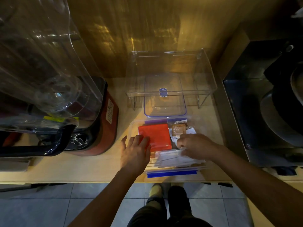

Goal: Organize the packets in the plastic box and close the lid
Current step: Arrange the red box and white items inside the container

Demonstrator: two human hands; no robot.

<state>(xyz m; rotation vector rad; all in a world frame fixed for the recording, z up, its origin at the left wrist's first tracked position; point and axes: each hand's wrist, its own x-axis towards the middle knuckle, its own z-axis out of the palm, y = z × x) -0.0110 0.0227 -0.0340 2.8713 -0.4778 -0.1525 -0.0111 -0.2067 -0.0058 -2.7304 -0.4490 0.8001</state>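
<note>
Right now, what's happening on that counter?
A person is sorting packets inside an open plastic box at the counter's front edge. The left hand rests its fingers on a red packet at the box's left side, while the right hand reaches into the white packets nearer the front. The box's lid is off, lying just behind it under a clear acrylic stand.

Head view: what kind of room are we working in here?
Most likely a home kitchen. A blender with a clear jug stands on the wooden countertop, a dark pan sits at the right, and the floor below is tiled.
</note>
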